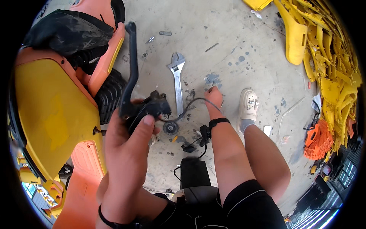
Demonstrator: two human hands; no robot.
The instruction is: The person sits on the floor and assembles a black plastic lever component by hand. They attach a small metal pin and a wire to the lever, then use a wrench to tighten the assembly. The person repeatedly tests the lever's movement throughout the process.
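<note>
My left hand [131, 141] is closed round a black brake lever assembly [146, 108], held up above the floor, its long lever pointing away from me. A thin dark cable [198, 99] curves from the assembly toward my right wrist. Lower down, near a dark stain on the floor, my right hand [214, 98] has its fingers curled in, and whatever they may grip is hidden. An adjustable wrench [177, 82] lies on the concrete between my hands. Just below it sits a round black disc-shaped part [170, 127].
To the left stands a yellow and orange scooter body [57, 114] with a black cover [70, 32] on it. Yellow plastic panels [324, 57] are heaped at right, beside a stack of orange parts [319, 140]. Small metal bits [165, 33] lie scattered on the floor.
</note>
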